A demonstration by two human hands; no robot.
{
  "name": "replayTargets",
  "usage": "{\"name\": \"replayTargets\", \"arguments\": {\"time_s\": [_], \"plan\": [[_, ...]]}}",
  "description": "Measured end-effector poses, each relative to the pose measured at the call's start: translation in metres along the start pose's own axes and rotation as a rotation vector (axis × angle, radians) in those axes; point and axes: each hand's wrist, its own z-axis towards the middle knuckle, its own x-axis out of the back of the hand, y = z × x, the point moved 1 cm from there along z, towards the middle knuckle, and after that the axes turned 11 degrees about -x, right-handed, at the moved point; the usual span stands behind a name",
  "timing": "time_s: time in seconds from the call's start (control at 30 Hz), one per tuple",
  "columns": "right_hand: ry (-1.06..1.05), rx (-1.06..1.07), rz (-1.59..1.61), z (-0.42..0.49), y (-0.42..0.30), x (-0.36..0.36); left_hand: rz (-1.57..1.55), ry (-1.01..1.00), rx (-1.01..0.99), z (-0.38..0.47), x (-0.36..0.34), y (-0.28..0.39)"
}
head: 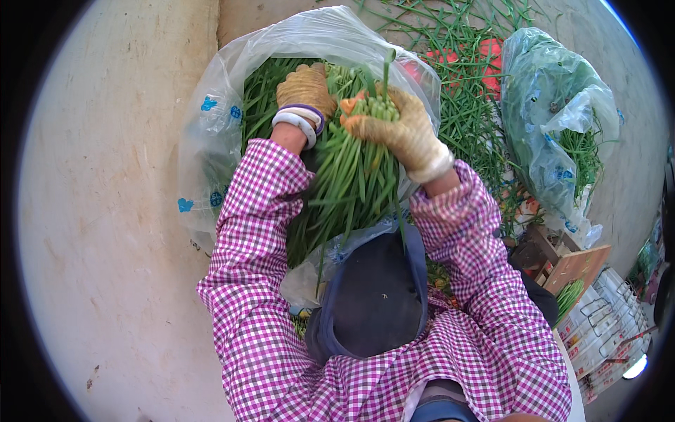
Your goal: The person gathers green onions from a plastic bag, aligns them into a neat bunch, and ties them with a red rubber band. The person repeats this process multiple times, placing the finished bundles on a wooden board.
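My right hand (408, 129), in a tan work glove with orange fingertips, grips a bundle of garlic chives (361, 169). The pale stem ends stick up past the fingers, while the green leaves fan down toward me. My left hand (305, 88), gloved too, rests among more chives (263, 87) inside a large clear plastic bag (327, 31). Its fingers are mostly hidden, so I cannot tell whether they hold anything. The bag's mouth gapes around both hands, and blue print marks its side. Below the bundle is a dark cloth (377, 295) with a blue edge, at my lap.
Loose chive leaves (464, 111) lie scattered on the ground to the right, partly over red plastic (490, 63). Beyond them stands a second plastic bag (548, 105) with greens inside. A wooden board (577, 266) and a wire rack (606, 316) are at lower right. A pale surface (116, 211) extends along the left.
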Motion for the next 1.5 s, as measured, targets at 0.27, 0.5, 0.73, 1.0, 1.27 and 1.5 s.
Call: {"name": "replayTargets", "arguments": {"time_s": [0.27, 0.5, 0.73, 1.0, 1.27, 1.5], "plan": [[0.334, 0.411, 0.102, -0.125, -0.098, 0.078, -0.255, -0.010, -0.035, -0.021, -0.001, -0.030], [0.695, 1.065, -0.349, -0.228, -0.177, 0.046, -1.649, 0.379, -0.316, -0.165, 0.146, 0.082], [0.136, 1.309, -1.470, -0.299, -0.079, -0.054, -3.429, -1.207, -0.024, -0.268, 0.110, 0.226], [-0.050, 1.053, -1.298, -0.395, -0.053, -0.026, -2.827, -0.581, -0.202, -0.315, 0.047, 0.260], [0.083, 0.099, 0.078, -0.397, -0.002, 0.073, -2.345, -0.337, -0.528, -0.320, 0.047, 0.282], [0.200, 0.418, 0.198, -0.359, -0.012, 0.070, -1.656, -0.455, -0.524, -0.308, 0.042, 0.290]]}}
